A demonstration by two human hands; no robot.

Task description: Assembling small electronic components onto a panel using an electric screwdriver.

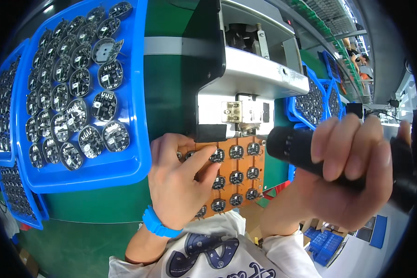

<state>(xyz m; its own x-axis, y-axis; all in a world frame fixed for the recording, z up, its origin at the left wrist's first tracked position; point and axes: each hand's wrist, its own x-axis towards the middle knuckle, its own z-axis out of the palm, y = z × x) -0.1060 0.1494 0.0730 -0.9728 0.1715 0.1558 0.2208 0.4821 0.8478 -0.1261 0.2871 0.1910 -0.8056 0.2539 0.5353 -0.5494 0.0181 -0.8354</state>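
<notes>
Keeping the left hand (178,178) clear of the machine (264,69) seems prudent: its fingertips are at a round circuit board (217,156) on the orange plate (244,162); pinch unclear. Right hand (345,162) is wrapped round a black handle (289,144), well apart. Green tabletop (97,201) bears a blue tray (102,173), left. Co-worker (356,58) visible, far right.

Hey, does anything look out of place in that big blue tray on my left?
Yes, one piece. Near the blue tray's right edge, toward the top, a round case shows its grey inside, and a circuit board stands tilted at its right side. It looks odd because its neighbours show boards seated inside their cases.
</notes>
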